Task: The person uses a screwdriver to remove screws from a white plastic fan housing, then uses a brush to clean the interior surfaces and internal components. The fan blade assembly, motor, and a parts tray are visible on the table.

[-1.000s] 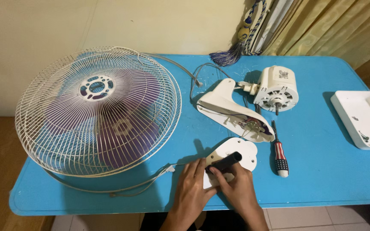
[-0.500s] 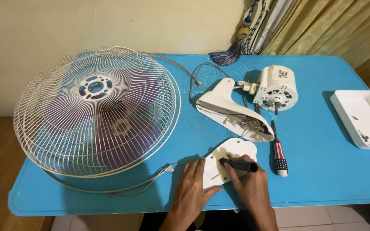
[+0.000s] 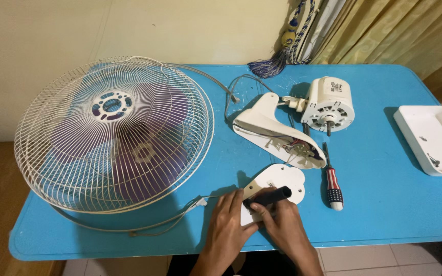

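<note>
White cover plate (image 3: 282,183) under flattened, released left hand (image 3: 227,221); right hand (image 3: 282,225), curled grip grasping black handle (image 3: 268,196).

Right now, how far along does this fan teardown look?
Done: the fan cage with its purple blades lies flat on the blue table, apart from the motor and the opened white housing, whose wires show. In hand: the left hand steadies a white cover plate while the right hand holds a black tool on it. Left: the screwdriver lies unused, and the white tray holds only a few small bits.
</note>
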